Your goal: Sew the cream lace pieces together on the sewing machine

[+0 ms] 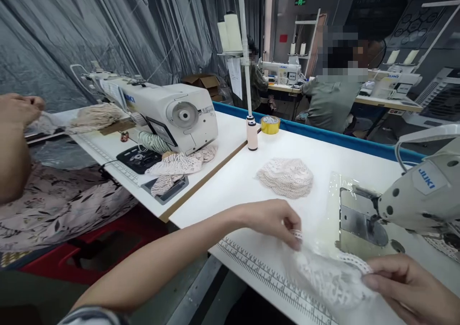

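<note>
A white piece of lace fabric (325, 274) stretches between my two hands, over the front edge of the table. Its scalloped, holed border runs along the upper side. My left hand (275, 222) pinches one corner of the lace between thumb and fingers. At the lower right, my right hand (406, 286) grips the other end of that border. Just beyond the lace stands a sewing machine (420, 191), its needle area and metal plate (359, 222) close to my hands. A stack of lace pieces (286, 177) lies flat on the white table behind my left hand.
A thread spool (252, 135) and a yellow tape roll (270, 125) stand at the table's back edge. A printed ruler (258, 272) runs along its front. On the left, another person's hands (21, 109) work beside a second sewing machine (168, 111). Another person (330, 99) sits farther back.
</note>
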The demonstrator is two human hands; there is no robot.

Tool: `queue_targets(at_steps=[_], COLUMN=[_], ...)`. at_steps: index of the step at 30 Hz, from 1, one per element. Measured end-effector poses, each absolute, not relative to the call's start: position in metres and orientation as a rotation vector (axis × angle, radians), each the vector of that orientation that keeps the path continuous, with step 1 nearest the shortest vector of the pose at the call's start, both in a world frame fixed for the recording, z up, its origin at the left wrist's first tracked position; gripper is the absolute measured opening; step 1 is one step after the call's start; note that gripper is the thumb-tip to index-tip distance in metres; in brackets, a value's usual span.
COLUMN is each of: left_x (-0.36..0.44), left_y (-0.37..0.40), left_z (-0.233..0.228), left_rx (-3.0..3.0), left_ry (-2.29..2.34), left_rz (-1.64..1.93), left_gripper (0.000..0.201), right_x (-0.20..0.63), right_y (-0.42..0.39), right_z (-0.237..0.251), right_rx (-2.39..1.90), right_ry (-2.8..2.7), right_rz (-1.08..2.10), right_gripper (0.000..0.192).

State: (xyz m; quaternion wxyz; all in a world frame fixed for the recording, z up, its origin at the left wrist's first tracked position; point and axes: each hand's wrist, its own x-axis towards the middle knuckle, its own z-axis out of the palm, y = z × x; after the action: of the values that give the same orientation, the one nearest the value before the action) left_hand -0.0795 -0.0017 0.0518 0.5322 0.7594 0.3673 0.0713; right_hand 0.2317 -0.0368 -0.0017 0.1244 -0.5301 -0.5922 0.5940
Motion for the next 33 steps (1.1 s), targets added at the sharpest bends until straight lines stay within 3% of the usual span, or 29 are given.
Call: queue_targets(at_steps=[2, 6, 12, 17, 24, 33], left_x=[-0.101, -0.123, -0.127, -0.124, -0.128, -0.127], left_y=[-0.006, 0.021, 0.093, 0.093, 0.072, 0.1], left_z=[0.053, 0.066, 0.092, 0.06, 0.018, 0.045], left_rx=[1.736, 1.585, 1.732, 1.779, 1.74, 1.672], left_ry=[1.037, 1.239, 1.248, 1.22, 1.185, 1.179], left_rz=[0.294, 0.681, 1.181, 1.147, 1.046, 1.045], left_gripper=[0.019, 0.024, 0.015, 0.015, 0.014, 0.018], right_x=[0.204, 0.151, 0.108, 0.113, 0.12, 0.107], right_y=[-0.03, 0.008, 0.087, 0.108, 0.09, 0.111], right_z=[0.01, 0.042, 0.072, 0.039, 0.006, 0.028], right_rx=[-1.47, -1.276, -1.024, -1.09, -1.121, -1.082], right_ry=[-1.744, -1.681, -1.661, -1.672, -1.758, -1.796], right_rz=[1.827, 1.455, 0.928, 0.919, 0.878, 0.728], right_gripper=[0.031, 0.034, 0.025, 0.027, 0.016, 0.012])
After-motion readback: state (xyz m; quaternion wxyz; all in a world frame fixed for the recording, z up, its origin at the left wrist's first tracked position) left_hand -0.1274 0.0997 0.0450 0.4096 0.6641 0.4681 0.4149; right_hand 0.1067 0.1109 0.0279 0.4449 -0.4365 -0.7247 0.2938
